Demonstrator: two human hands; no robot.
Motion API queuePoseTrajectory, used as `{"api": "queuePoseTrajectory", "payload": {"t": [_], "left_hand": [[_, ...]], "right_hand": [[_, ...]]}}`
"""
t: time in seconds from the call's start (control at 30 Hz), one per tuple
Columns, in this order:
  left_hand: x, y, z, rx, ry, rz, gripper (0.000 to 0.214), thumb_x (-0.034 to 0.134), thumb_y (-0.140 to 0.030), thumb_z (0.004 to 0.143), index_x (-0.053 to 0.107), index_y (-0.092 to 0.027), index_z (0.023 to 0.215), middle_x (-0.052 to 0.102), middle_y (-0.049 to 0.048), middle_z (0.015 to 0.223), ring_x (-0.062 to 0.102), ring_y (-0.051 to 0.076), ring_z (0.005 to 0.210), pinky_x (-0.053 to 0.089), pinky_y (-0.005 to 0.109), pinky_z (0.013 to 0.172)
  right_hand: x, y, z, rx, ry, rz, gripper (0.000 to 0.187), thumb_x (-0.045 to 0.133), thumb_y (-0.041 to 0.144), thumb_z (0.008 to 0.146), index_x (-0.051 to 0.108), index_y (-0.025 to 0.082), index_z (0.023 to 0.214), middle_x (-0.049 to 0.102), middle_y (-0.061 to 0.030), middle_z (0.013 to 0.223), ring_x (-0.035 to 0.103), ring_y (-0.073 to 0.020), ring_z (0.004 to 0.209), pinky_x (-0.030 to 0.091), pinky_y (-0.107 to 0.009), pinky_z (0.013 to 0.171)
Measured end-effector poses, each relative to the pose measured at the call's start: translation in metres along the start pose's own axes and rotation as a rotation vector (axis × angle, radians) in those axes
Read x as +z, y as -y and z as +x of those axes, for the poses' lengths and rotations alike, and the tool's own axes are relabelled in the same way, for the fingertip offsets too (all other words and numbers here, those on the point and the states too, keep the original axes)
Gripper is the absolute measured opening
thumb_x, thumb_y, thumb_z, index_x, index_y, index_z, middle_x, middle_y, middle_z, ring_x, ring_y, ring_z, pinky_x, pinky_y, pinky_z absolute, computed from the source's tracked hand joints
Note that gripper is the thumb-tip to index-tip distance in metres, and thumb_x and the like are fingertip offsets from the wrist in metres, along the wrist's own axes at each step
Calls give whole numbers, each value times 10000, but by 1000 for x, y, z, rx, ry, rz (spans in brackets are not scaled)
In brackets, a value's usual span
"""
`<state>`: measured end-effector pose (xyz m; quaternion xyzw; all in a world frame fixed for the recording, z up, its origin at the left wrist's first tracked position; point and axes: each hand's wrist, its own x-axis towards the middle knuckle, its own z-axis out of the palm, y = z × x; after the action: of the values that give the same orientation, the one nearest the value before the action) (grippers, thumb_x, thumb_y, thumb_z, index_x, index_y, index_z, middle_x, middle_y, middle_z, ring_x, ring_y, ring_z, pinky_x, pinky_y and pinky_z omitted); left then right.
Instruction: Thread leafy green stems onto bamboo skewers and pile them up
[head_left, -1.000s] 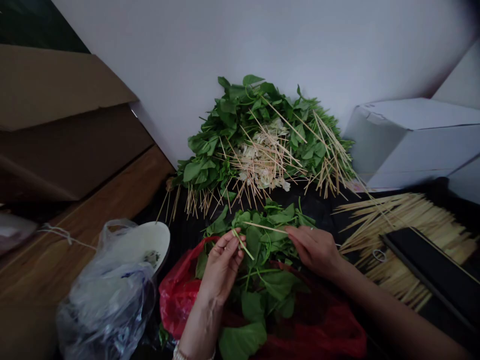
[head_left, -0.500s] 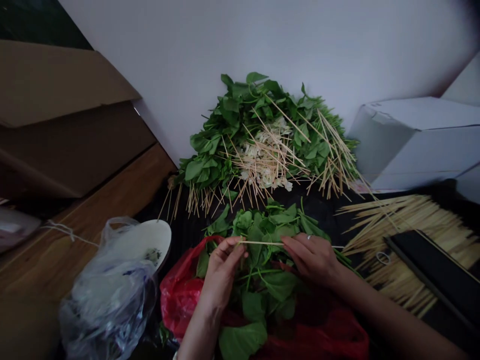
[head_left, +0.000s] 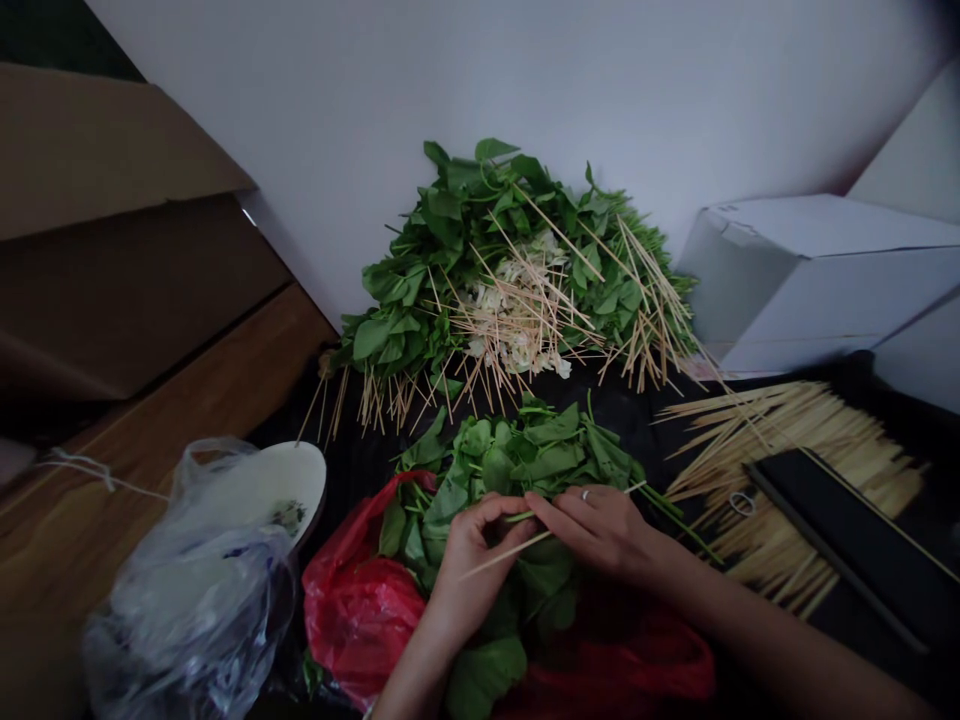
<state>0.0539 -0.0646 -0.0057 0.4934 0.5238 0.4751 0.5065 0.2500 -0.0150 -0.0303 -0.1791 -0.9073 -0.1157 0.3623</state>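
My left hand [head_left: 474, 562] is closed, thumb and fingers pinching a short green stem [head_left: 517, 517]. My right hand [head_left: 604, 530], with a ring on one finger, is closed on a thin bamboo skewer [head_left: 491, 563]. The skewer slants under its fingers, one end poking out past the knuckles and the other reaching over the left palm. The right fingertips meet the left ones at the stem. Beneath both hands, loose leafy greens [head_left: 544, 455] spread over a red plastic bag [head_left: 360, 610].
Skewered greens [head_left: 401, 285] are heaped against the wall, with skewered pale pieces [head_left: 517, 350] in front. Bare skewers [head_left: 847, 440] lie at right under a dark phone-like slab [head_left: 847, 540]. A white bowl [head_left: 307, 480], clear plastic bag [head_left: 187, 600], cardboard box [head_left: 135, 290] and white box [head_left: 847, 300] flank them.
My hands have come together, and the skewer, earlier stretched level between them, now tilts under my right hand. A green stem now shows between my fingers. The view has shifted slightly.
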Motion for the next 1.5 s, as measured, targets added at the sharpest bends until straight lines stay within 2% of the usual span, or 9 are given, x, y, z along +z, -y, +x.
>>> {"api": "queuePoseTrajectory", "payload": {"t": [0.13,0.37,0.43,0.53,0.67,0.73,0.87,1.03,1.5], "left_hand": [[-1,-2,-1,-16,16,-41,139,807,-270,733,805,-184,843,700,46,777,614,173,713,472,263,684],[-16,-7,-5,64,-18,233,70,750,-174,759,800,-199,800,686,32,733,602,163,673,445,251,626],[-24,-9,-4,40,-79,159,77,762,-200,754,800,-202,821,711,37,764,626,175,715,467,260,661],[-34,-12,0,-5,-224,-45,140,820,-251,711,794,-197,837,737,29,785,637,161,719,496,259,693],[-40,-12,6,-49,-342,-378,248,898,-280,621,793,-187,826,759,25,826,657,125,731,524,236,730],[-40,-11,8,-90,-337,-510,294,919,-272,590,796,-173,838,763,29,823,663,108,720,532,211,713],[-40,-10,8,-161,-306,-597,353,932,-268,579,799,-145,882,759,25,791,656,72,686,530,148,663],[-38,-12,8,-158,-279,-616,352,933,-259,586,798,-139,889,760,22,797,659,66,685,539,133,664],[-35,-20,6,-157,-314,-644,399,945,-259,559,793,-110,897,742,25,745,647,70,642,544,142,637]], "right_hand": [[4,1,-4,23,-16,35,429,509,125,926,493,119,1355,655,-15,762,611,-138,641,484,-281,582],[-1,-13,-5,153,-153,-79,330,541,180,919,553,137,1246,683,-43,748,619,-153,635,449,-285,570],[-4,-21,-4,214,-174,-150,295,535,165,922,577,164,1214,703,-41,776,626,-142,630,447,-275,583],[-3,-28,-3,300,-90,-200,236,530,171,941,612,159,1162,724,-52,839,642,-135,641,446,-267,596],[2,-26,-3,396,-2,-208,331,536,359,974,611,128,1199,734,-90,921,663,-166,692,449,-278,606],[3,-23,-2,384,1,-191,318,517,354,985,612,130,1189,731,-88,917,654,-163,691,444,-276,608],[0,-17,0,279,-7,-147,251,415,174,992,638,150,1104,682,-34,764,578,-128,589,408,-268,574],[-2,-13,-2,169,34,-125,374,541,364,967,595,139,1260,649,-34,758,565,-152,627,403,-296,559],[3,-12,-8,150,34,-99,472,642,380,921,565,133,1316,632,-11,784,536,-141,628,366,-303,562]]}}
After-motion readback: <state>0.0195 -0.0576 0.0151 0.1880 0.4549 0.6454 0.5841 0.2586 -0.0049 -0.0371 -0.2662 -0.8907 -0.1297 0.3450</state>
